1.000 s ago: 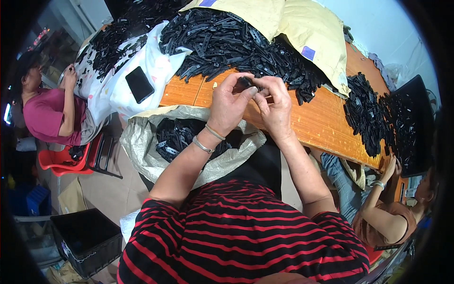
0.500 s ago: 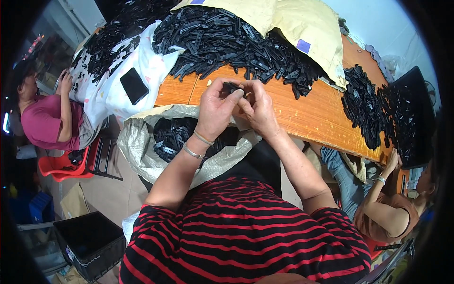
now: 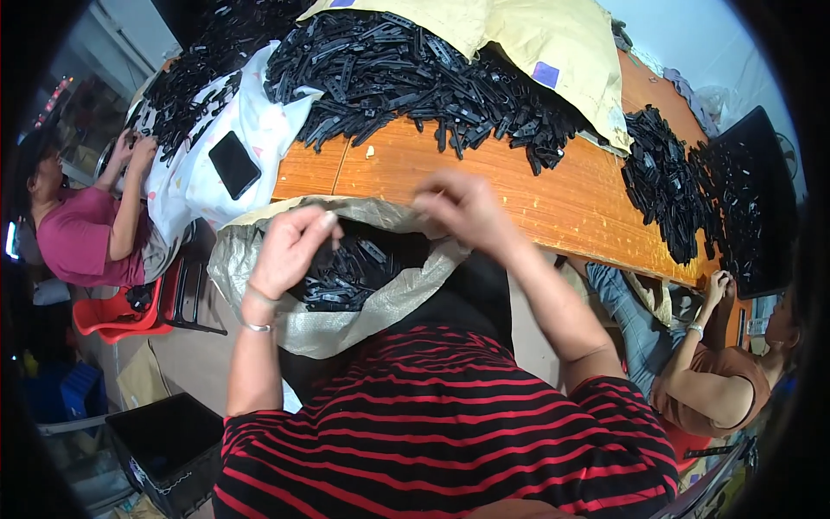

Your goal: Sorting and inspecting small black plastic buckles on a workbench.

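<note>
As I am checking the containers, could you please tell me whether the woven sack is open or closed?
The woven sack is open: its rim is spread wide, showing black pieces inside.

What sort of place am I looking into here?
Likely a small workshop for handwork on small parts. Narrow black pieces lie heaped along a wooden table, more fill an open woven sack, and two other people have their hands close to similar piles.

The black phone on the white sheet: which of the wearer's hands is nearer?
Left. The left hand is over the sack, right of the phone; the right hand is farther right, by the table.
</note>
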Tool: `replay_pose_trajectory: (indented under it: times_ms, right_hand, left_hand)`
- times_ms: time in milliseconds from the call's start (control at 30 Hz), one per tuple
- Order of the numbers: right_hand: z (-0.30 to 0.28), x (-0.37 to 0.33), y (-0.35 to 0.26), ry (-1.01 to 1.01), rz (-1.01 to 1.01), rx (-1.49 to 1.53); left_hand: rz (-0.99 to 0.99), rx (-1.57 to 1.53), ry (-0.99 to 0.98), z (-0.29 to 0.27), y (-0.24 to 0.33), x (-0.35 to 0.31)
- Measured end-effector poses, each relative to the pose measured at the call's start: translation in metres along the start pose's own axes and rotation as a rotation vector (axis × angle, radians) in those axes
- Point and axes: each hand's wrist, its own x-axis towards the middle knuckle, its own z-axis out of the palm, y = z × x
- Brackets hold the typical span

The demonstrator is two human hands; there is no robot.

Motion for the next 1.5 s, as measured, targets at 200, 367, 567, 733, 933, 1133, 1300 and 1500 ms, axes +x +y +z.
replay_pose_trajectory:
  times_ms: [200, 367, 567, 733, 933, 1133, 1300, 1500]
  right_hand:
    - [-0.083, 0.032, 0.066, 0.396, -0.175, -0.852]
    - [-0.091, 0.056, 0.072, 0.245, -0.243, -1.007]
    - [-0.088, 0.038, 0.064, 0.138, -0.141, -0.906]
    - [-0.08, 0.029, 0.064, 0.287, 0.14, -0.118]
    - [-0.043, 0.019, 0.052, 0.207, 0.214, 0.612]
    - [-0.024, 0.019, 0.053, 0.28, 0.208, 0.633]
    - [-0.018, 0.016, 0.042, 0.359, 0.02, 0.329]
    - [-0.014, 0.01, 0.026, 0.395, -0.064, -0.146]
  left_hand:
    - [0.179, 0.365, 0.231, 0.012, 0.027, 0.028]
    - [0.33, 0.464, 0.225, 0.057, 0.03, 0.096]
    - [0.306, 0.338, 0.153, 0.095, 0.023, 0.13]
    - [0.173, -0.077, 0.085, 0.123, 0.012, 0.137]
    - [-0.093, -0.82, -0.15, 0.126, 0.016, 0.123]
    - [-0.086, -0.799, 0.012, 0.13, 0.014, 0.115]
    - [-0.086, -0.802, 0.117, 0.129, 0.009, 0.116]
    - [-0.063, -0.852, 0.119, 0.129, 0.008, 0.114]
